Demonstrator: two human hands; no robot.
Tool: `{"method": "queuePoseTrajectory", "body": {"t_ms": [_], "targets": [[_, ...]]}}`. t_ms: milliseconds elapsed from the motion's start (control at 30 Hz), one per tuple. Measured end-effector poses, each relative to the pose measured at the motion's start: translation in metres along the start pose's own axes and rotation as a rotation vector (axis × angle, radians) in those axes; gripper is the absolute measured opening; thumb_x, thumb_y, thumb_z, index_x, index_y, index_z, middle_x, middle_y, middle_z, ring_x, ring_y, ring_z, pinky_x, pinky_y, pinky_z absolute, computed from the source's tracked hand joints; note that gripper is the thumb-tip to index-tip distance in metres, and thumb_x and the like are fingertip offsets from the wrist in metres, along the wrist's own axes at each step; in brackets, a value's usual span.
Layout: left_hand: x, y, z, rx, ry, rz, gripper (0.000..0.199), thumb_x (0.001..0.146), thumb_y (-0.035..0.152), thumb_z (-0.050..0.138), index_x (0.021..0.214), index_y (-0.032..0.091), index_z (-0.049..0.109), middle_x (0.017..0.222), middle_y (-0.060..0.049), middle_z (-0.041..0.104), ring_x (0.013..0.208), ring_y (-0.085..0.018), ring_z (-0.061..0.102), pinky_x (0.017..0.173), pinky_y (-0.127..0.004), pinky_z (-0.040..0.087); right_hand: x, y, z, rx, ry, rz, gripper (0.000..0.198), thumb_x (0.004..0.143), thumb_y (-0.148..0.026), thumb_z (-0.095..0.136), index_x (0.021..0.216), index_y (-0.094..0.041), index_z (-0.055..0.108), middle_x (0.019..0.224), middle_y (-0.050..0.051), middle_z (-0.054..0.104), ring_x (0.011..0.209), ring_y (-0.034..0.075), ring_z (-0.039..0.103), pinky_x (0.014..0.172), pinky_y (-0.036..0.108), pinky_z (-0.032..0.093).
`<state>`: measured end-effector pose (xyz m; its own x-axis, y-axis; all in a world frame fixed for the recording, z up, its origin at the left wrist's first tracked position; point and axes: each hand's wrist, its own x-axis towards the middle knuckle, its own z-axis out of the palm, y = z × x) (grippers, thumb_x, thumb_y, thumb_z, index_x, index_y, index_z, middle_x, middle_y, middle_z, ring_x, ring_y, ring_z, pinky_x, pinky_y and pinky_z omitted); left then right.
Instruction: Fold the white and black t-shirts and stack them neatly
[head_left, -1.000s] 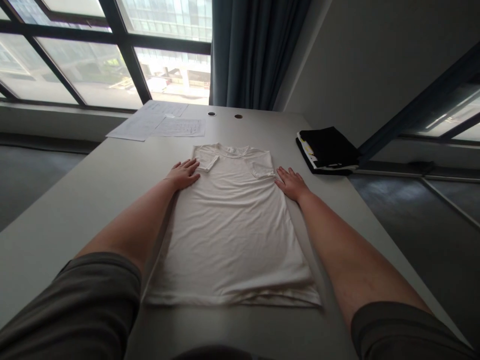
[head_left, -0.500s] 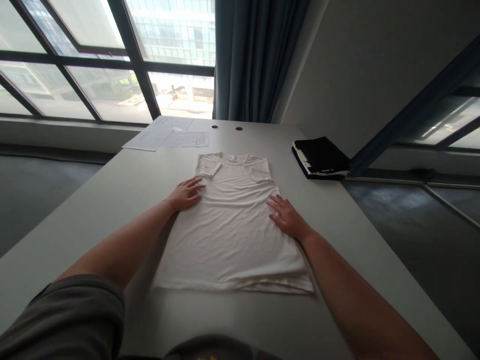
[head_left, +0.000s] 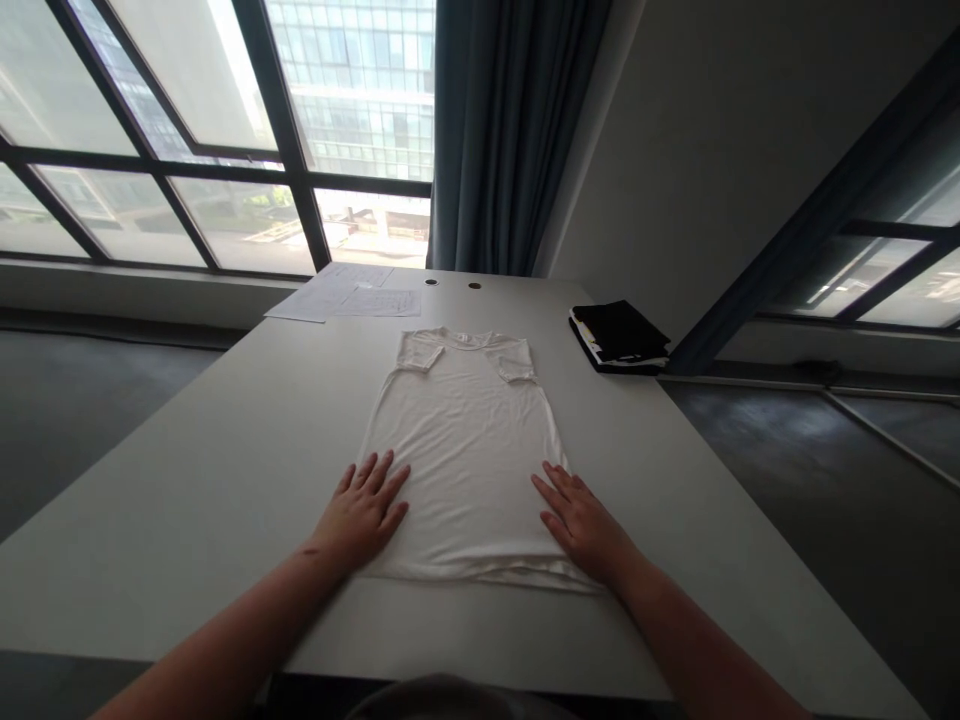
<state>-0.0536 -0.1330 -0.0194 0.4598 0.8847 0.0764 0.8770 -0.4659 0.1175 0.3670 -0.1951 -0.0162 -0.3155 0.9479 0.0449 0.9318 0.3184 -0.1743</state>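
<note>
A white short-sleeved T-shirt (head_left: 469,450) lies flat on the white table (head_left: 247,480), its neckline at the far end and its hem toward me. Both sleeves are turned inward over the front. My left hand (head_left: 364,510) rests on the shirt's lower left edge, fingers spread. On the lower right side, my right hand (head_left: 581,515) lies with its fingers stretched out over the cloth. Near that hand the hem shows its two layers slightly apart, with small folds. Neither hand grips the fabric.
Papers (head_left: 345,293) lie at the table's far left corner. A black folder stack (head_left: 621,335) sits by the right edge. Two round cable holes mark the far end, before a dark blue curtain (head_left: 510,140) and windows (head_left: 360,90).
Both hands have slid down along the shirt's sides, from its upper middle toward the hem. The cloth looks smoother there. My view has tilted up a little.
</note>
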Motion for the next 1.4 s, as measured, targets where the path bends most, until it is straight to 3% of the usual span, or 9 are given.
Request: {"method": "queuePoseTrajectory", "body": {"t_ms": [233,633,767,900,1033,1233,1400], "targets": [[-0.014,-0.009,-0.006,0.010,-0.010,0.024,0.059,0.104,0.055,0.039,0.161,0.038,0.042,0.172,-0.003,0.028,0.160,-0.032,0.027,0.128,-0.058,0.027,-0.010,-0.011,-0.003,-0.032,-0.022,0.088,0.057,0.106,-0.041,0.040,0.163,-0.033,0.039,0.171,0.009,0.027,0.158,0.032,0.029,0.123,0.073,0.018],[-0.030,-0.013,-0.012,0.003,0.078,0.054,0.053,0.103,0.048,0.046,0.153,0.034,0.056,0.166,-0.006,0.043,0.153,-0.032,0.042,0.125,-0.057,0.036,-0.050,-0.002,0.001,-0.063,-0.004,0.088,0.062,0.103,-0.049,0.049,0.163,-0.034,0.041,0.172,0.008,0.024,0.159,0.035,0.025,0.124,0.070,0.021],[-0.031,0.008,-0.020,-0.014,0.087,0.110,0.048,0.102,0.047,0.048,0.145,0.031,0.063,0.161,-0.008,0.051,0.151,-0.033,0.044,0.127,-0.060,0.031,-0.055,-0.008,-0.001,-0.083,0.031,0.059,0.064,0.103,-0.047,0.050,0.164,-0.031,0.039,0.172,0.009,0.025,0.159,0.036,0.023,0.125,0.070,0.021],[-0.020,0.055,-0.017,-0.145,0.043,0.298,0.051,0.103,0.049,0.048,0.149,0.029,0.059,0.165,-0.010,0.045,0.151,-0.030,0.044,0.128,-0.054,0.034,-0.040,-0.041,0.000,-0.056,0.105,-0.043,0.068,0.103,-0.039,0.051,0.167,-0.025,0.033,0.173,0.011,0.021,0.161,0.033,0.020,0.128,0.061,0.023],[-0.005,0.091,-0.008,-0.221,-0.024,0.357,0.055,0.103,0.049,0.048,0.155,0.031,0.051,0.166,-0.009,0.042,0.154,-0.029,0.040,0.129,-0.054,0.034,-0.025,-0.073,0.004,-0.006,0.041,-0.089,0.072,0.104,-0.043,0.051,0.170,-0.028,0.023,0.174,0.008,0.015,0.162,0.032,0.016,0.129,0.057,0.026],[-0.006,0.086,-0.007,-0.208,-0.105,0.382,0.068,0.097,0.051,0.060,0.160,0.036,0.043,0.172,-0.006,0.031,0.159,-0.032,0.030,0.130,-0.058,0.027,-0.034,-0.071,0.001,0.040,-0.156,-0.101,0.068,0.105,-0.057,0.049,0.166,-0.040,0.028,0.175,0.004,0.015,0.161,0.035,0.016,0.128,0.065,0.019],[-0.008,0.083,-0.009,-0.198,-0.104,0.364,0.075,0.091,0.059,0.065,0.160,0.040,0.042,0.172,-0.005,0.032,0.159,-0.035,0.029,0.130,-0.063,0.021,-0.045,-0.065,0.001,0.026,-0.110,-0.034,0.066,0.104,-0.061,0.047,0.165,-0.040,0.032,0.174,0.006,0.016,0.161,0.037,0.016,0.126,0.067,0.021]]}}
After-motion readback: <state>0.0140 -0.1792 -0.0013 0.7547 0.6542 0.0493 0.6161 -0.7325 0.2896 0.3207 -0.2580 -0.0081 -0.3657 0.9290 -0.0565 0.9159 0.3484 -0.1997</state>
